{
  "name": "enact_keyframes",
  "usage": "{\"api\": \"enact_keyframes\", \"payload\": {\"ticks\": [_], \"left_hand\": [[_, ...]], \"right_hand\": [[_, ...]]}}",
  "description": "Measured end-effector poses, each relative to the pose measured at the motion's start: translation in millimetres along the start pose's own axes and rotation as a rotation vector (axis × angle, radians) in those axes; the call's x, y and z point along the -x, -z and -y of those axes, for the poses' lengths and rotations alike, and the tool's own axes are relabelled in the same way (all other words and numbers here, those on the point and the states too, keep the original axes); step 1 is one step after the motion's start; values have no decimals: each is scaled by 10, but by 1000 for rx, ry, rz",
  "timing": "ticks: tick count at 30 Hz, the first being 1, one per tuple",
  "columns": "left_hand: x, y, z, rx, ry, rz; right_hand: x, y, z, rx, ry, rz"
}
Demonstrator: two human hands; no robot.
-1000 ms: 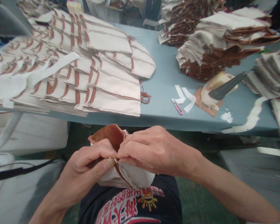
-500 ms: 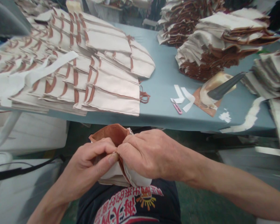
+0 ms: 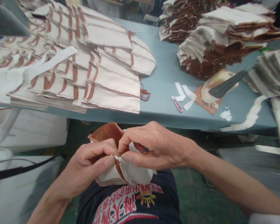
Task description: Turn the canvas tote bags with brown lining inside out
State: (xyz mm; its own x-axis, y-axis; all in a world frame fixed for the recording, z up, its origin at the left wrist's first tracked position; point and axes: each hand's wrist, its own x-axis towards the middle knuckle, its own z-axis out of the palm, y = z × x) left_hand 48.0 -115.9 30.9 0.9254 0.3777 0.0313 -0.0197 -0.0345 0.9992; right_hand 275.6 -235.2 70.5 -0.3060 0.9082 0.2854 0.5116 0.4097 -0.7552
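A cream fabric pouch (image 3: 140, 169) with a brown lining is held up over my lap, its mouth facing the table. My left hand (image 3: 93, 168) pinches the pouch's edge between thumb and forefinger. Right beside it, the thumb and forefinger of my right hand (image 3: 151, 146) grip the same edge, close to a seam where brown lining shows between the cream layers. The fingertips of both hands nearly meet there. The pouch's underside and the far part of its opening are partly hidden behind my fingers.
On the blue table (image 3: 163, 71), overlapping cream pouches (image 3: 114, 96) with brown trim lie left. Stacked brown-and-cream pieces (image 3: 205, 59) rise at the back right. Nearer lie white strips (image 3: 189, 98), a pink thread snipper (image 3: 177, 105) and a glue-stained pot (image 3: 211, 93) with a dark handle.
My right hand has rolled from a closed fist to a thumb-and-forefinger pinch on the edge, uncovering more of the pouch's right side. My left hand keeps its grip.
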Motion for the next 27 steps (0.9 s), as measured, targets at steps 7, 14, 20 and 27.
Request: {"api": "enact_keyframes", "payload": {"ticks": [7, 14, 20, 27], "left_hand": [[6, 15, 14, -59, -28, -7], [-2, -17, -74, -159, -66, -27], [-4, -32, -108, -209, -93, -45], [-46, -79, -154, -321, -122, -100]], "right_hand": [[53, -84, 38, 328, 97, -111], [71, -82, 73, 476, 159, -135], [89, -38, 161, 535, 111, -27], [60, -101, 239, 744, 173, -128]]}}
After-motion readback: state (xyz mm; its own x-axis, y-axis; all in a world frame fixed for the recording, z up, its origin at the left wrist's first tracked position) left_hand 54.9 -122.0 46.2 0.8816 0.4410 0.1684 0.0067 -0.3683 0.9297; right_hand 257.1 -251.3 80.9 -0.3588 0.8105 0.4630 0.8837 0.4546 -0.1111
